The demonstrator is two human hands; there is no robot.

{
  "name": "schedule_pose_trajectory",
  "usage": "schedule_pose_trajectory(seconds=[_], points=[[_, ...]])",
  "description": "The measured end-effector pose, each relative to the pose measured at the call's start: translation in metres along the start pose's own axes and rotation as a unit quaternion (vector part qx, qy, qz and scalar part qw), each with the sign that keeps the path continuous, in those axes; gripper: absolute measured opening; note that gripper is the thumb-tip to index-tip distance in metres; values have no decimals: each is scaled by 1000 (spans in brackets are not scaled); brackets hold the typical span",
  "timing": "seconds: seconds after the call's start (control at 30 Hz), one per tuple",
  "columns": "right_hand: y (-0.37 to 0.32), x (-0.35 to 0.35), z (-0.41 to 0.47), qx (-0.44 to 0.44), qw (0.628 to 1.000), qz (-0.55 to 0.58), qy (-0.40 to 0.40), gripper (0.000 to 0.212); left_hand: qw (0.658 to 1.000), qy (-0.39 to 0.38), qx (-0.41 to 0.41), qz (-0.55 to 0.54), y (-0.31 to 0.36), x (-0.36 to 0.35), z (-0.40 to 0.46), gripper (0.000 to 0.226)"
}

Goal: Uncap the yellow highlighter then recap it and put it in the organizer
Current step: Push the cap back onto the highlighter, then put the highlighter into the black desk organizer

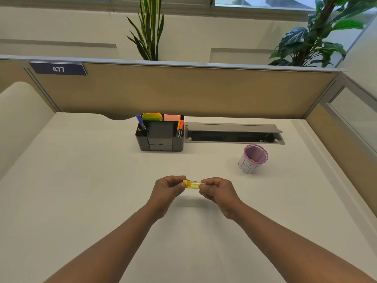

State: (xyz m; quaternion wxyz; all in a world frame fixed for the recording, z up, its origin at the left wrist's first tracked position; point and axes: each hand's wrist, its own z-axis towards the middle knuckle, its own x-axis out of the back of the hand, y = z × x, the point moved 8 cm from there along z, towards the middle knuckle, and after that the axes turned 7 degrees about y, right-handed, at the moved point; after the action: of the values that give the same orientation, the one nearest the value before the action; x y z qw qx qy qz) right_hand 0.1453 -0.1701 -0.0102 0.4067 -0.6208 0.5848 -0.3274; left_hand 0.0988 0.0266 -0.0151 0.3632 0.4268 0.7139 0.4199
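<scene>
Yellow highlighter [192, 184] between both hands

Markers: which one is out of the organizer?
The yellow highlighter, held level between the left hand and right hand above the desk. The blue pen and orange markers stand in the black organizer.

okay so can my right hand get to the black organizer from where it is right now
Probably yes. The right hand holds one end of the yellow highlighter with the left hand on the other; the desk between it and the black organizer looks bare. The purple cup sits off to the right.
</scene>
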Motion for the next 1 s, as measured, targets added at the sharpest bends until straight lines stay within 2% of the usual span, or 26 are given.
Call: schedule_pose_trajectory(seconds=[0.13,0.27,0.43,0.53,0.6,0.67,0.73,0.83,1.0], points=[[-5,4,1,3,1000,-24,-7,15,999,-6,-22,29,2,-6,-1,21],[-9,-3,2,17,991,-123,-41,12,999,0,-26,48,4,-4,1,22],[-9,-12,7,43,963,-258,-58,11,998,10,-22,57,2,-3,3,28],[-12,-15,16,70,943,-324,-37,11,991,29,-35,129,-2,5,8,32],[-17,-16,26,90,927,-364,-10,11,964,40,-65,254,-6,15,16,42],[-23,-22,36,118,909,-400,7,8,910,40,-113,397,-9,24,24,46],[-33,-30,46,157,890,-427,19,9,857,24,-154,491,-14,28,31,44],[-55,-52,62,228,864,-448,31,17,808,1,-204,553,-16,31,44,41],[-97,-94,90,332,837,-432,58,14,778,12,-264,570,-9,33,68,42]])
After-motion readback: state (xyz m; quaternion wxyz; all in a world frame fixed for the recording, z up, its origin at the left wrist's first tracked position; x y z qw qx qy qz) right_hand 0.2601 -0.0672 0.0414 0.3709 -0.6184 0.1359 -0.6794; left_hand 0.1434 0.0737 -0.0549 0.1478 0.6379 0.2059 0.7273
